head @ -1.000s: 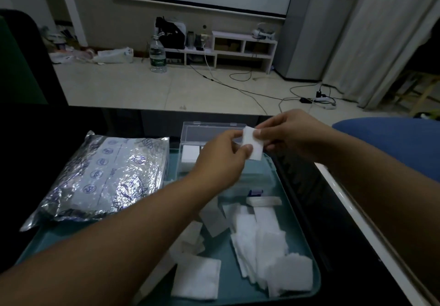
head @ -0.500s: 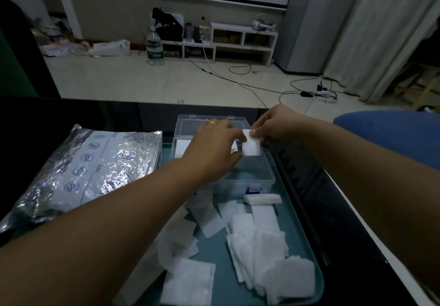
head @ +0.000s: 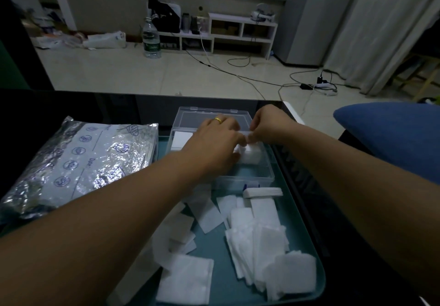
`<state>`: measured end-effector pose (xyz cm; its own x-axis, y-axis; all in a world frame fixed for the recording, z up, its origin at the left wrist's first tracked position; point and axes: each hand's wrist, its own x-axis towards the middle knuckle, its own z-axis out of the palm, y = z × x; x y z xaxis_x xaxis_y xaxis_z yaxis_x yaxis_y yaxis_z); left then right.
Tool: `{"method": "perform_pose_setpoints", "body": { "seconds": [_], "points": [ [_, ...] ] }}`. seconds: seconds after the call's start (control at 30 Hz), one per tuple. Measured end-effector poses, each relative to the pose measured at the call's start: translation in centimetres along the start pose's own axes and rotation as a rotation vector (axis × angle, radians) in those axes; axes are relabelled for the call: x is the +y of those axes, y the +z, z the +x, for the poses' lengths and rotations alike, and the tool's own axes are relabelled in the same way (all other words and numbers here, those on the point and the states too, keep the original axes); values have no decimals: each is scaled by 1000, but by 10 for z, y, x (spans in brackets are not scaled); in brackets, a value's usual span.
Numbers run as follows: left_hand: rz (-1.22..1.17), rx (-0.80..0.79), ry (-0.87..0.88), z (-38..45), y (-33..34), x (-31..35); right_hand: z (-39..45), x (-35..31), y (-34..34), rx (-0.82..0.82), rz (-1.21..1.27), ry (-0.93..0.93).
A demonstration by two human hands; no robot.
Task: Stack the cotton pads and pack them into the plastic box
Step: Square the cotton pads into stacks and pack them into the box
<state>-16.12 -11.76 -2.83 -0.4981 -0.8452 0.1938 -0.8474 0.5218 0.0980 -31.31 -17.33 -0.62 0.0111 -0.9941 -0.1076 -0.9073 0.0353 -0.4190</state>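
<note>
both hands have dropped into the clear plastic box [head: 266, 177]: left hand [head: 214, 143] and right hand [head: 266, 127] pinch a cotton pad stack [head: 250, 154], packing it; next, let go beneath the fingers.

cotton pads [head: 259, 239]: plain white, kinda fuzzy texture
plastic box [head: 247, 177]: see-through, tiny blue label on front
tray [head: 307, 241]: teal
foil bag [head: 78, 162]: shiny silver, blue round icons printed on
ring [head: 218, 120]: gold
cushion [head: 392, 136]: blue
</note>
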Motion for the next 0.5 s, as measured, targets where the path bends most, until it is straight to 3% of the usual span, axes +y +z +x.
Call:
{"method": "perform_pose_setpoints", "body": {
  "seconds": [0.27, 0.5],
  "points": [
    [-19, -23, -10, 4, 5, -1, -15, 14, 1, 135, 64, -103],
    [-146, -16, -120, 3, -1, 5, -25, 23, 5, 119, 58, -59]
  ]
}}
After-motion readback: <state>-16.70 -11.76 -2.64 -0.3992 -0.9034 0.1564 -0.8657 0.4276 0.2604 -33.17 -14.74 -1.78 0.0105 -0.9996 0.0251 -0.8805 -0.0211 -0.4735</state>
